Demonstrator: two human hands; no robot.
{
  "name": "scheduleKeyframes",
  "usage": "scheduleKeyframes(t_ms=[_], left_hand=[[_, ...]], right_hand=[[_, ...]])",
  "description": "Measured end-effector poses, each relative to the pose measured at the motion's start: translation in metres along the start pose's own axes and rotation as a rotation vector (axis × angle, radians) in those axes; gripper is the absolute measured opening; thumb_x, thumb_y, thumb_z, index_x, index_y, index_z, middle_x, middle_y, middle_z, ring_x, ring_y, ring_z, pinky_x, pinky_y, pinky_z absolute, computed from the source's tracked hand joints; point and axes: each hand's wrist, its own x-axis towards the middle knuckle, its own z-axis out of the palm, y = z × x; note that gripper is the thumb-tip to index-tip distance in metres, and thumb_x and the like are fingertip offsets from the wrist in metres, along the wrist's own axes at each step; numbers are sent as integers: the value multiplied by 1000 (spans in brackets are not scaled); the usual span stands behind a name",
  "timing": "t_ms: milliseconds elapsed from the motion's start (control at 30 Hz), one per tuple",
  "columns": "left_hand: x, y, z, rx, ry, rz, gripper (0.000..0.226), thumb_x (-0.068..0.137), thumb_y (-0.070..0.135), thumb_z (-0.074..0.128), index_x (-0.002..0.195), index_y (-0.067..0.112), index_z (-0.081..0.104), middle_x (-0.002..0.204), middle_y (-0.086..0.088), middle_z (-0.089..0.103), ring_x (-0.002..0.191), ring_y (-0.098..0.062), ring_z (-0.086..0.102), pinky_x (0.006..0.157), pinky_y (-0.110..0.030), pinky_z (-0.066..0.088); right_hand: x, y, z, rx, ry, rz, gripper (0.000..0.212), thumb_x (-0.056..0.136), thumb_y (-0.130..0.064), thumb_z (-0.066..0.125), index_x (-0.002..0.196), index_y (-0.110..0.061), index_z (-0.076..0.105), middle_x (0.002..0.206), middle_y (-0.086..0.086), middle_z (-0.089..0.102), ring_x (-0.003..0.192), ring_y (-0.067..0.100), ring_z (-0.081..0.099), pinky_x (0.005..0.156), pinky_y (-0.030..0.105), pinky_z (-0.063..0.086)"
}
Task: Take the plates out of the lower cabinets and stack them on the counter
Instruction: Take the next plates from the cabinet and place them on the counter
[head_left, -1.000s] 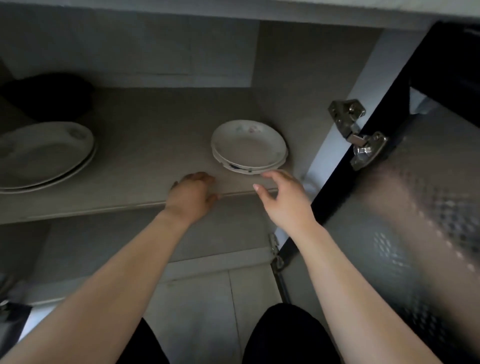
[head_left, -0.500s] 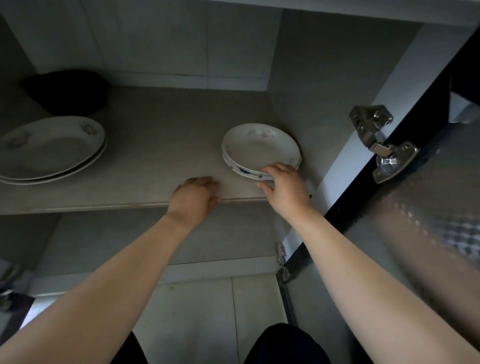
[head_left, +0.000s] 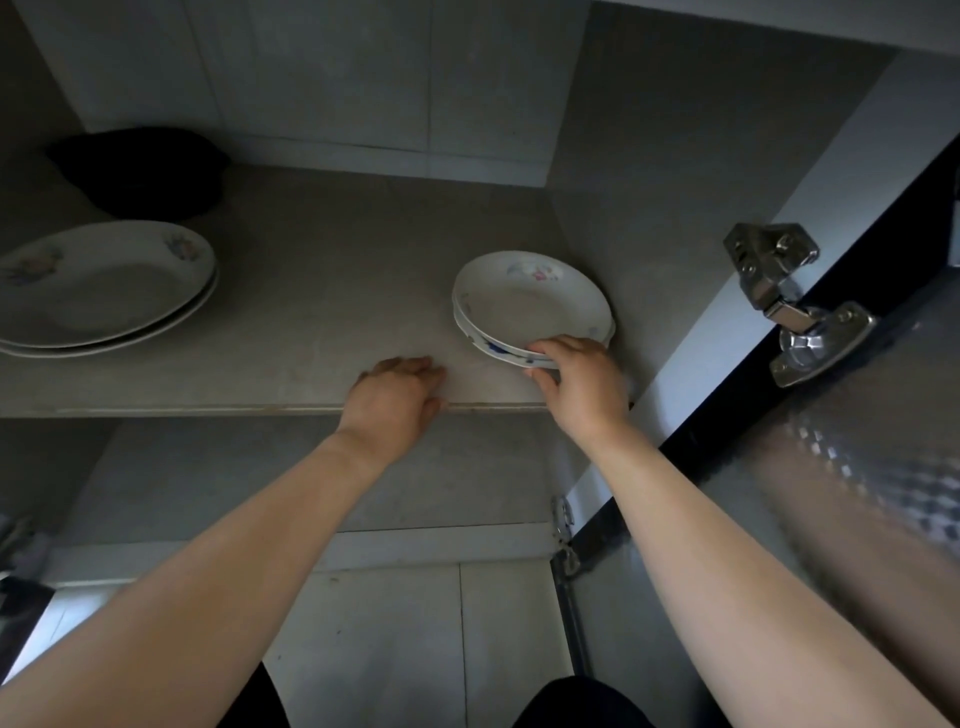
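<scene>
A small stack of white round plates (head_left: 524, 306) with a flower print sits on the cabinet shelf (head_left: 322, 312), near its right wall. My right hand (head_left: 582, 384) grips the stack's near rim, fingers on top and thumb below. My left hand (head_left: 397, 397) rests on the shelf's front edge to the left of that stack, holding nothing. Two larger white oval plates (head_left: 98, 286) with fruit prints lie stacked at the shelf's far left.
A dark rounded object (head_left: 145, 171) sits at the back left of the shelf. The open cabinet door (head_left: 857, 441) with a metal hinge (head_left: 789, 301) stands at the right. Below the shelf is a lower compartment and pale floor tiles (head_left: 405, 639).
My right hand reached forward from the shelf edge and took hold of the small stack's near rim. The left hand stayed on the shelf edge. The camera moved closer.
</scene>
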Motion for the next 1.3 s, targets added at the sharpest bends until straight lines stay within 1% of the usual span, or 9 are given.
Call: scheduleKeyframes(t_ms=[200,300,500,633,733,900,1067,1233,1300], left_hand=[[0,1,-1,0,-20,-3,48,91,34,49,138,24,43,148,-3,38,134,-30,36,105,-43,36],[5,2,-10,-41,-27,8,43,89,32,51,130,21,51,138,-8,49,123,-31,47,100,-40,42],[21,19,-38,-500,200,-132,33,90,32,56,119,16,61,123,-11,61,110,-28,59,89,-30,44],[41,38,-39,-859,236,-284,38,91,27,56,123,8,55,126,-12,59,111,-27,58,86,-24,41],[58,40,-39,-962,238,-358,43,90,28,55,127,6,51,131,-14,55,118,-28,53,94,-29,41],[70,41,-30,-1100,176,-375,32,91,24,53,120,11,56,119,-17,62,105,-38,61,87,-46,50],[71,49,-32,-1461,135,-421,36,93,4,46,128,10,46,116,-11,55,98,-30,56,75,-42,52],[71,51,-32,-1528,149,-425,40,88,-8,40,125,7,48,111,-11,53,96,-30,54,76,-43,51],[68,51,-32,-1550,155,-431,42,88,-10,39,125,7,48,111,-10,52,94,-29,54,69,-39,53]], right_hand=[[-4,-3,0,-11,74,-29,18,79,-15,68,96,-10,69,90,9,70,83,34,62,69,29,42],[-5,-1,-4,29,55,-8,23,80,-18,68,102,-11,68,99,9,70,94,32,61,73,27,41],[-14,9,-8,88,109,9,30,77,-24,73,103,-10,68,108,7,67,103,26,60,83,23,38],[-16,10,-9,122,129,15,28,77,-24,73,100,-8,69,107,7,67,103,25,60,85,22,40],[-17,11,-12,144,119,31,27,77,-23,73,99,-7,69,107,8,66,103,24,60,86,23,40],[-19,15,-12,137,95,32,28,79,-24,72,102,-8,68,109,6,65,104,22,59,86,24,42],[-19,15,-11,124,107,29,28,79,-25,72,102,-9,68,107,5,65,102,21,59,86,22,40],[-20,15,-12,115,101,32,29,77,-25,73,102,-9,68,107,5,65,102,21,59,86,22,40],[-21,14,-12,123,101,37,29,77,-24,74,101,-9,68,107,5,65,102,21,59,86,22,39]])
